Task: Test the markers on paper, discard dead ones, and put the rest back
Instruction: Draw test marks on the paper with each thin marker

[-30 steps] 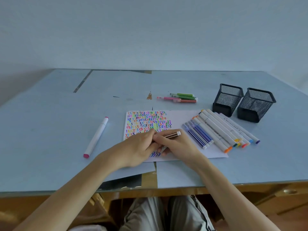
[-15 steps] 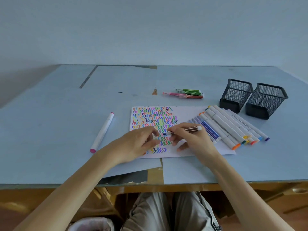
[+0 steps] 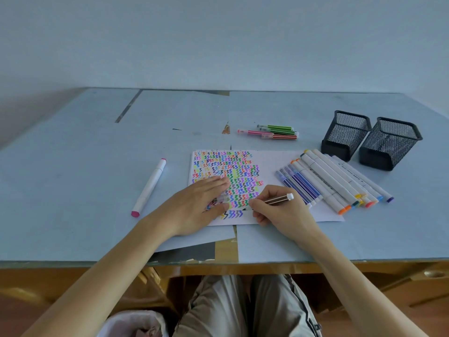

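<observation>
The right hand [image 3: 279,207] is pinching a brown striped marker [image 3: 278,200] in its fingers, tip down at the near edge of the white scribble-covered paper [image 3: 274,164]. The left hand [image 3: 199,203], fingers straight and together, is pressing that paper, a clear cap [image 3: 222,198] beneath it. Judging by the crowded squiggles, testing is running late; beyond the paper, two black mesh pen cups [image 3: 371,139] are awaiting refilling.

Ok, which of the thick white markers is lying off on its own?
The white marker with the pink cap, alone on the blue table left of the scribbled paper. The other thick white markers lie bunched together on the paper's right side.
</observation>
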